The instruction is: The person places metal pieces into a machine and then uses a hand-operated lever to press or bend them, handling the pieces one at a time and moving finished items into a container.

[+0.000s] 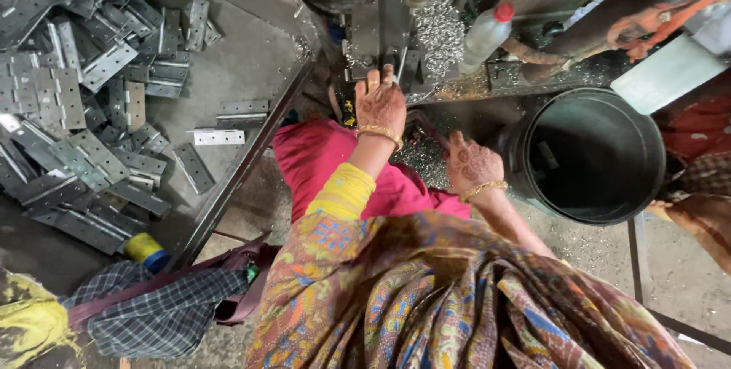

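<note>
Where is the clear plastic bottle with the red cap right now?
In the head view, the bottle lies tilted on the machine bed, upper centre-right, beside a heap of metal shavings and above the dark round bucket.

The left hand reaches up to the metal press machine, fingertips on a small part at its base. The right hand rests lower, beside a dark round bucket. A pile of metal hinges covers the tabletop on the left.
</note>
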